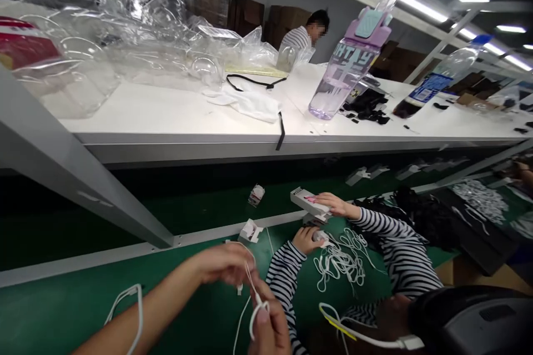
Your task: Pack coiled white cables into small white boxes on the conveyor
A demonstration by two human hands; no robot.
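A thin white cable (249, 273) runs between my two hands, low in the middle of the view. My left hand (222, 263) has its fingers curled round the cable, palm side mostly hidden. Lower and closer to me, my right hand (270, 319) pinches a small loop of it between thumb and fingers. A little white connector (239, 289) hangs just below the left hand. Just beyond that hand stands a small open white box (250, 231). Another white cable (139, 310) crosses my left forearm.
On my right, a co-worker in striped sleeves (406, 255) has a hand on a long white box (306, 202), near tangled white cables (343, 260). Above the green bench (195, 294), a white shelf (187, 116) carries bottles and plastic bags. A metal post (95, 177) stands left.
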